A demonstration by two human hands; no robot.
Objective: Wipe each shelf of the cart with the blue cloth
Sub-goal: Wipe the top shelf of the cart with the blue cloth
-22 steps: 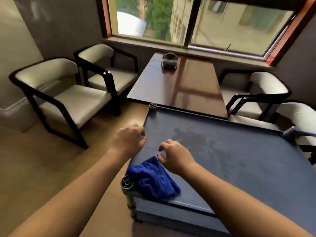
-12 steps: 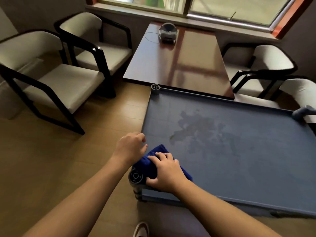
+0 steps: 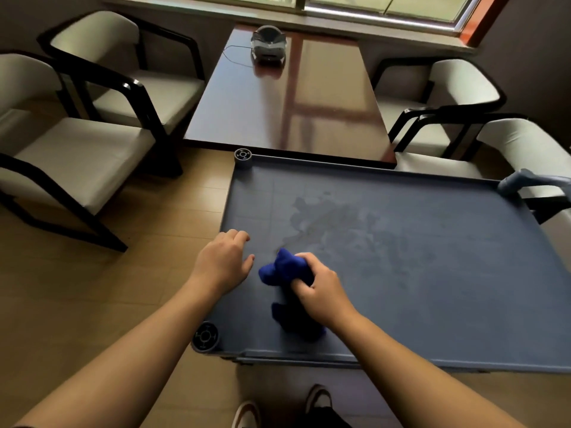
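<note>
Blue cloth [image 3: 285, 268], one; two hands.

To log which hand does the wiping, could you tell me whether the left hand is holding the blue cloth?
No, the bunched blue cloth is gripped by the right hand, while the left hand is empty beside it.

Top shelf [image 3: 432, 288] lies open rightward; only its raised rim [image 3: 364, 171] bounds it.

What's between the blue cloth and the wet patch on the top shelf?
Almost nothing: the head view shows the blue cloth tip nearly touching the wet patch; only bare top shelf.
</note>
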